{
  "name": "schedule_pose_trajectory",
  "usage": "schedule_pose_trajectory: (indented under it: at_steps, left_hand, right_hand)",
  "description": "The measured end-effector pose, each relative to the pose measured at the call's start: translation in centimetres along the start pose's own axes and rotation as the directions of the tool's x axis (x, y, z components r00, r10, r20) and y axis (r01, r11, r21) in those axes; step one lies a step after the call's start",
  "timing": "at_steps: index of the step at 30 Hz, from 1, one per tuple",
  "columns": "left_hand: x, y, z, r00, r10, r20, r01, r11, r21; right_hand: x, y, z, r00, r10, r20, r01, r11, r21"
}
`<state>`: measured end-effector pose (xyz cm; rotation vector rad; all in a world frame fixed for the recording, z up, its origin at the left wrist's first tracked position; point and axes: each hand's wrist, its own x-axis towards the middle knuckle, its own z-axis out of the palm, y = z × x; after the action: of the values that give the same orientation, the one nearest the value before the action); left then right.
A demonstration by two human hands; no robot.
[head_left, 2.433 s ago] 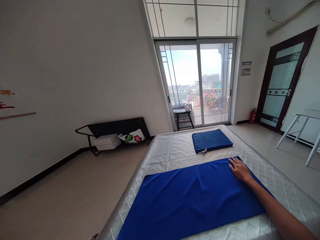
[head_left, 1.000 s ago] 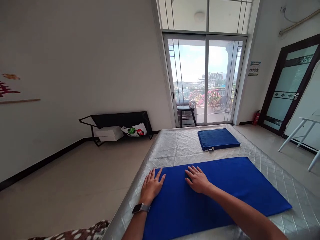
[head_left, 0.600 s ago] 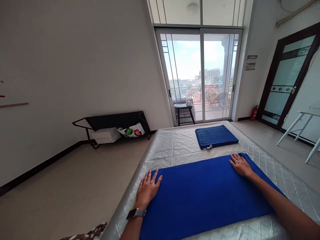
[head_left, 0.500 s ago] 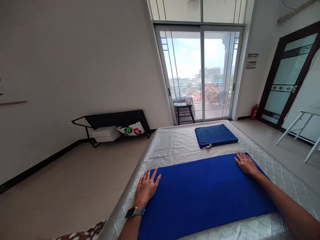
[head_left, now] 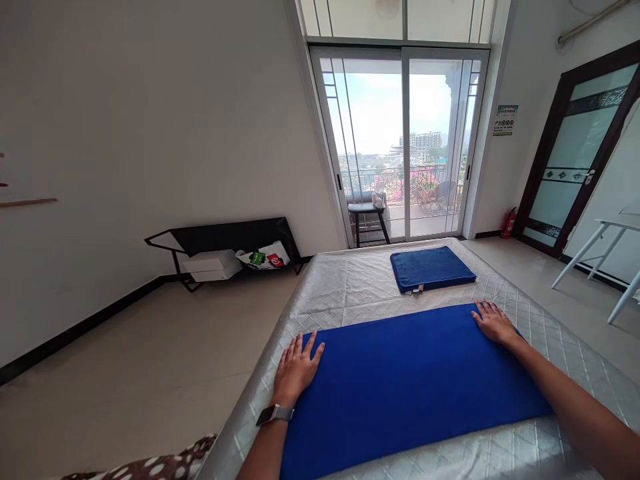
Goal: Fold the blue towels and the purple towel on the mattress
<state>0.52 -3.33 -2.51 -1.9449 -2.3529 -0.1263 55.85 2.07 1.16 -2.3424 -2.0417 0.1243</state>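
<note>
A bright blue cloth (head_left: 410,387) lies spread flat across the bed's quilted silver-grey cover (head_left: 340,287). My left hand (head_left: 299,363) rests palm down on its far left corner, fingers stretched out; a watch (head_left: 274,415) is on that wrist. At the far right corner, my right hand (head_left: 494,322) lies flat as well, with its fingers spread. Neither hand grips anything. Beyond the spread cloth sits a folded dark blue cloth (head_left: 433,268), with a small pale tag at its near edge.
Left of the bed, a black rack (head_left: 227,233) on the floor holds white boxes (head_left: 213,265) and a printed bag (head_left: 265,258). Behind the bed are glass sliding doors (head_left: 405,140). A white table (head_left: 620,230) stands at right, and brown spotted fabric (head_left: 150,467) shows bottom left.
The camera view has shifted slightly. Both hands stay flat at the far corners of the spread blue cloth, with hardly any movement.
</note>
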Motion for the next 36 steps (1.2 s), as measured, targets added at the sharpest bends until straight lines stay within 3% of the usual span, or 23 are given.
schedule_pose_trajectory:
  at_steps: [3, 6, 9, 12, 14, 16, 18, 20, 23, 26, 29, 32, 36]
  left_hand:
    - [0.1, 0.1, 0.0, 1.000, -0.003, -0.011, 0.003, 1.000, -0.017]
    - [0.2, 0.1, 0.2, 1.000, 0.008, -0.021, -0.008, 1.000, -0.022]
    - [0.2, 0.3, 0.2, 1.000, 0.010, -0.030, -0.011, 1.000, -0.028]
    - [0.2, 0.5, -0.1, 1.000, -0.003, -0.012, 0.003, 1.000, -0.024]
    - [0.1, 0.7, -0.3, 1.000, -0.021, 0.001, 0.021, 1.000, -0.013]
    - [-0.1, 0.8, -0.5, 1.000, -0.022, 0.012, 0.022, 1.000, 0.003]
    - [-0.1, 0.7, -0.6, 1.000, -0.014, 0.027, 0.013, 1.000, 0.016]
    - [-0.2, 0.7, -0.6, 0.999, -0.013, 0.034, 0.012, 1.000, 0.020]
    - [-0.1, 0.4, -0.4, 1.000, -0.014, 0.019, 0.013, 1.000, 0.023]
    - [0.0, 0.0, 0.1, 1.000, -0.001, 0.006, 0.001, 0.999, 0.038]
    - [0.2, -0.4, 0.7, 1.000, 0.007, 0.011, -0.007, 0.999, 0.035]
    - [0.4, -0.8, 1.3, 1.000, 0.002, 0.006, -0.002, 1.000, 0.025]
    - [0.4, -0.8, 1.3, 1.000, 0.003, -0.002, -0.003, 0.999, 0.048]
  right_hand:
    - [0.0, -0.9, -1.3, 0.998, 0.056, 0.041, -0.056, 0.998, -0.002]
    - [-0.9, -4.9, -2.3, 0.999, 0.038, -0.002, -0.038, 0.999, -0.015]
    - [-3.0, -12.3, -2.2, 0.981, -0.188, -0.051, 0.189, 0.982, 0.012]
    - [-5.5, -20.2, -1.0, 0.897, -0.441, -0.003, 0.438, 0.890, 0.127]
    - [-6.7, -23.8, -0.1, 0.848, -0.528, 0.044, 0.511, 0.837, 0.196]
    - [-7.2, -25.1, 0.6, 0.828, -0.556, 0.073, 0.529, 0.818, 0.227]
    - [-7.2, -24.4, 0.9, 0.835, -0.544, 0.079, 0.518, 0.826, 0.221]
    - [-6.6, -21.7, 0.9, 0.859, -0.508, 0.072, 0.488, 0.852, 0.191]
    - [-5.1, -15.3, 0.3, 0.919, -0.391, 0.053, 0.382, 0.915, 0.128]
    - [-2.9, -7.9, -0.5, 0.982, -0.184, 0.028, 0.183, 0.982, 0.050]
    - [-1.0, -2.1, -0.7, 1.000, -0.003, -0.001, 0.003, 1.000, 0.004]
    - [-0.1, 0.6, 0.0, 0.998, 0.041, -0.045, -0.041, 0.999, 0.004]
    - [-0.1, 0.6, 0.8, 0.996, 0.041, -0.074, -0.041, 0.999, 0.004]
